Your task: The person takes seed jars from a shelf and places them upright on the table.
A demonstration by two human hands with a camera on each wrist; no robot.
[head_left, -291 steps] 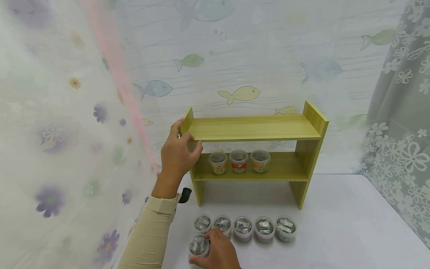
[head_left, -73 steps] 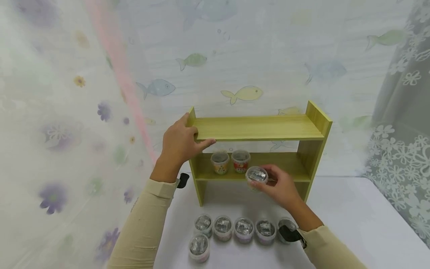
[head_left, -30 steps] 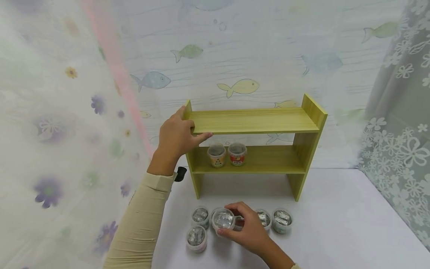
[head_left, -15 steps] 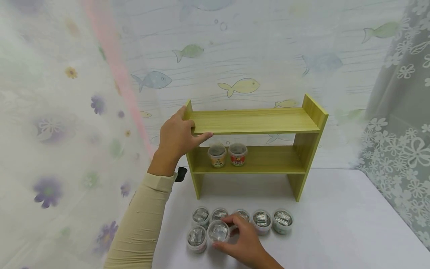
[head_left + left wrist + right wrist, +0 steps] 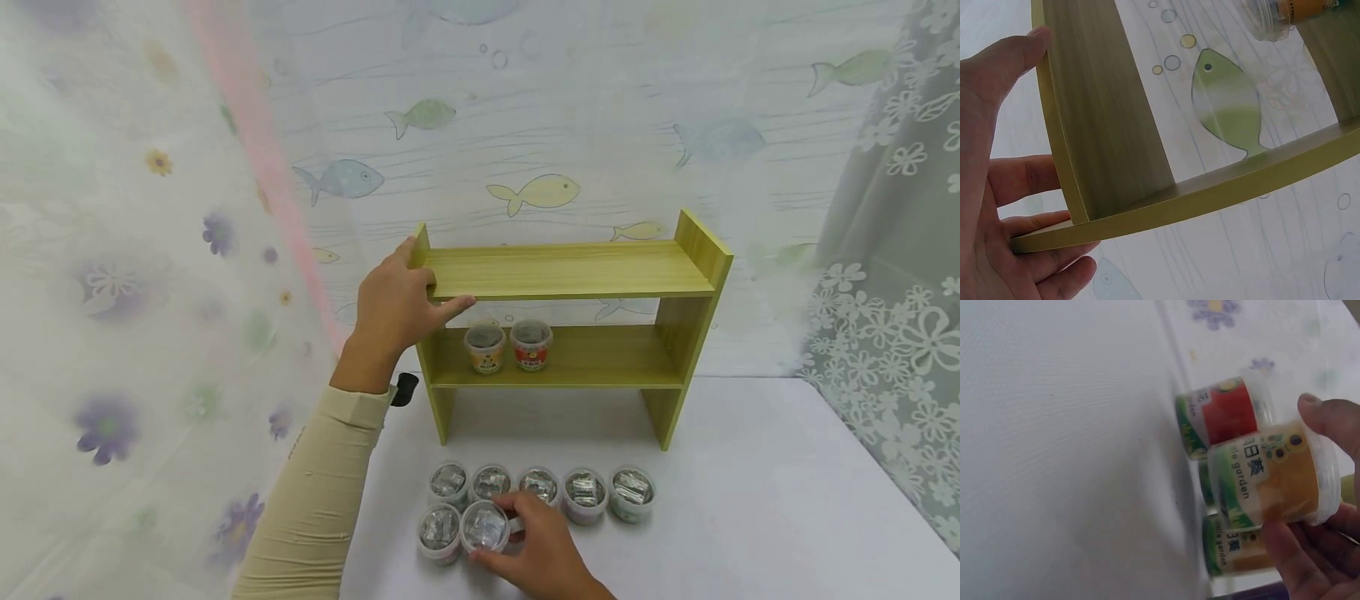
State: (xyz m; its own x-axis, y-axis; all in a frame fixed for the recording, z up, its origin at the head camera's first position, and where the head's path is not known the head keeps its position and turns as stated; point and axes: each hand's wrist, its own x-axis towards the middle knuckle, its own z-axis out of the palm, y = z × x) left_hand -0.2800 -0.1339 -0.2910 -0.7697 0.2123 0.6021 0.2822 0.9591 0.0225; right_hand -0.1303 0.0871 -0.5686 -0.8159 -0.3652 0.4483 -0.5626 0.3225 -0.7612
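Shelf unit (image 5: 570, 271) stands at the back of the table (image 5: 750, 500), left hand (image 5: 393, 304) on its top left corner. Two cups (image 5: 508, 345) sit side by side on the lower shelf, toward its left end. Before the shelf unit, a row of five cups (image 5: 585, 487) runs left to right; nearer the front edge, one cup (image 5: 439, 530) stands left of the cup (image 5: 485, 525) in the right hand (image 5: 536, 554).

A pale wall covering (image 5: 600, 125) printed with fish and bubbles hangs behind the white surface (image 5: 787, 517). A sheer curtain with purple flowers (image 5: 112, 333) drapes on the left, and a grey curtain with white blossoms (image 5: 900, 292) hangs on the right under soft, even light.
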